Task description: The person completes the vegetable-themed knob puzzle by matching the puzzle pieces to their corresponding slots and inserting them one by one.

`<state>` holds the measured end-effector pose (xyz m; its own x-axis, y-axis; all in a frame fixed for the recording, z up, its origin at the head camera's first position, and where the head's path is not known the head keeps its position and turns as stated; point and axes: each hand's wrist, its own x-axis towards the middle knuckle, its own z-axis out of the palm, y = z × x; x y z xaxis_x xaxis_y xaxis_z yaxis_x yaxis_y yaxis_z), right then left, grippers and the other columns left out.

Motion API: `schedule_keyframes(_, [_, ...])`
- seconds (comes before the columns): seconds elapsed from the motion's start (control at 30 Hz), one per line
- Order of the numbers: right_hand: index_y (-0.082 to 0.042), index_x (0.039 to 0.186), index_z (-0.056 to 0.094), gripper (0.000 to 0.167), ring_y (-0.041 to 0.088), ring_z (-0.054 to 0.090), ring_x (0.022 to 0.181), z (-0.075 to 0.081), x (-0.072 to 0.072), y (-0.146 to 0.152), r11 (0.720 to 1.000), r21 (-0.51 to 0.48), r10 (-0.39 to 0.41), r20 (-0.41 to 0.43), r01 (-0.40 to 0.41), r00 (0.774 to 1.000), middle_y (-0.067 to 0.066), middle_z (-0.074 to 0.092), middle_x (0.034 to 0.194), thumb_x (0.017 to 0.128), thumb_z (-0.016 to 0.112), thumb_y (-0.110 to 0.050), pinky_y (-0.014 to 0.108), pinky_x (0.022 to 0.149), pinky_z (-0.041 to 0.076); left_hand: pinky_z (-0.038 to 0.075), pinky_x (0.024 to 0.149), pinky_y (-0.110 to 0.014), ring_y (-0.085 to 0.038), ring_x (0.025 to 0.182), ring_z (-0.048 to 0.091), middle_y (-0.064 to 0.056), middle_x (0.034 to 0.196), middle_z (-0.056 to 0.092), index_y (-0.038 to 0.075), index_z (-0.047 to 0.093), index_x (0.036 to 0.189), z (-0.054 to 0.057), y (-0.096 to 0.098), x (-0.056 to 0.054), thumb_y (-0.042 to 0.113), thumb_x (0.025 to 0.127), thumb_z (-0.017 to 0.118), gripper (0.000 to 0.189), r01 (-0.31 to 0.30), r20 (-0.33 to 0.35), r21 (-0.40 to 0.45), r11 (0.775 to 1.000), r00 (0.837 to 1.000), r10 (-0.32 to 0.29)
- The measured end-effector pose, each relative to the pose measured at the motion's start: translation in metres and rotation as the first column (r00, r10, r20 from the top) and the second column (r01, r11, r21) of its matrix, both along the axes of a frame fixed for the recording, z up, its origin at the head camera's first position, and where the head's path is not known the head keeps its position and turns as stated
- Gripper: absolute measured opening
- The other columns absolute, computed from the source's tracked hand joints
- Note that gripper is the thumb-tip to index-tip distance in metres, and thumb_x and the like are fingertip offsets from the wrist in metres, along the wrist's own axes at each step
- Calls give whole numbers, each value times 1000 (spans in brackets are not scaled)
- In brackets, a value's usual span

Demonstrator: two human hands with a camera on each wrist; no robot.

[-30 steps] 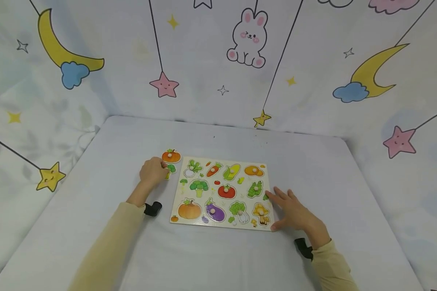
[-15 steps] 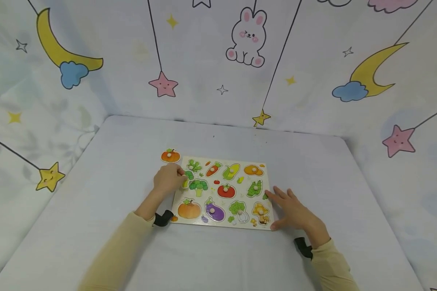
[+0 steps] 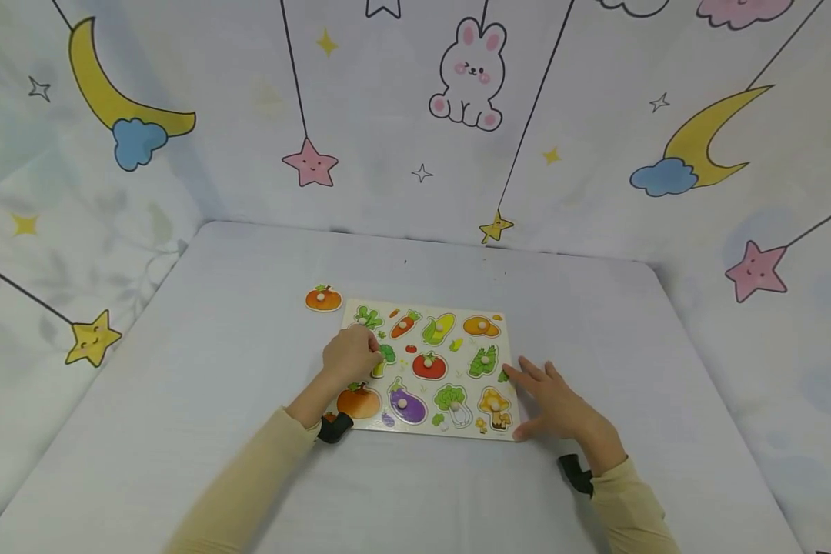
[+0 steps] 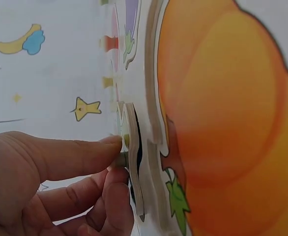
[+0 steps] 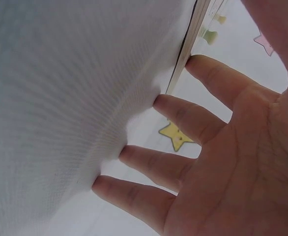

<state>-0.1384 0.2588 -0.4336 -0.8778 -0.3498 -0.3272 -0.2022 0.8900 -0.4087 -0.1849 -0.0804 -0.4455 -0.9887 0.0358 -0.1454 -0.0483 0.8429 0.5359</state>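
Observation:
A wooden vegetable puzzle board [image 3: 415, 423] lies flat on the table. My left hand [image 3: 349, 355] is over its left side and pinches the knob of a broccoli puzzle piece [image 3: 386, 354]. In the left wrist view thumb and fingers grip that knob, and the piece [image 4: 134, 162] lies at the board's surface, its far part slightly raised. Below it, the pumpkin slot [image 3: 358, 402] shows its printed picture. At the right edge, my right hand [image 3: 561, 408] touches the board with spread fingers; in the right wrist view other fingertips [image 5: 102, 183] rest on the cloth.
A loose pumpkin piece [image 3: 323, 298] with a knob lies beyond the board's upper left corner. Knobbed pieces such as the tomato [image 3: 430, 366], eggplant [image 3: 408, 405] and corn [image 3: 439, 328] sit in the board. A patterned cloth wall [image 3: 388, 200] rises behind the white table.
My left hand has carried the broccoli piece rightward from the table beside the board to the broccoli spot on it. My right hand has stayed at the right edge.

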Motion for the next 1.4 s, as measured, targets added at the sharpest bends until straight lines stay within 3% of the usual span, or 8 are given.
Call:
schedule_keyframes(0.67, [-10,150,38,106,62,12,140,1,1,-1,1000,7,9,-22,-9,1000,26,25,158,61,91,-29,76,104,27,35,45,-23,-17,57,52,-2,69,56,11,62,71,1,0,-1,12,83,68,14,33,-29,-59,998,999,-35])
schedule_keyframes(1.07, [-11,151,37,106,62,9,141,0,1,1,1000,-6,-2,-3,2,1000,25,23,159,62,91,-30,77,104,26,37,46,-23,-17,59,53,-2,70,59,11,63,72,-2,-2,-1,12,82,70,12,26,-19,-13,1000,999,-26])
schedule_keyframes(1.17, [-11,151,37,105,61,9,141,-2,1,2,1000,-7,-7,-3,7,1000,25,23,159,63,91,-29,76,105,25,39,50,-24,-17,64,54,-2,75,62,11,67,79,-2,-6,-2,17,82,73,10,18,-1,39,999,1000,-18])
schedule_keyframes(1.27, [-11,152,36,106,61,8,142,-3,0,3,1000,-10,-4,1,4,1000,25,22,159,63,90,-30,76,105,24,41,53,-24,-17,66,57,-5,79,66,8,69,94,-1,-20,-9,21,82,75,19,-21,9,160,987,1000,20])
schedule_keyframes(1.4, [-11,152,35,106,61,7,142,0,0,4,1000,-7,7,5,-7,1000,25,21,159,64,90,-31,76,106,24,42,54,-24,-18,64,56,-12,85,66,4,64,115,3,-49,-29,19,85,74,35,-155,-44,293,943,983,176])
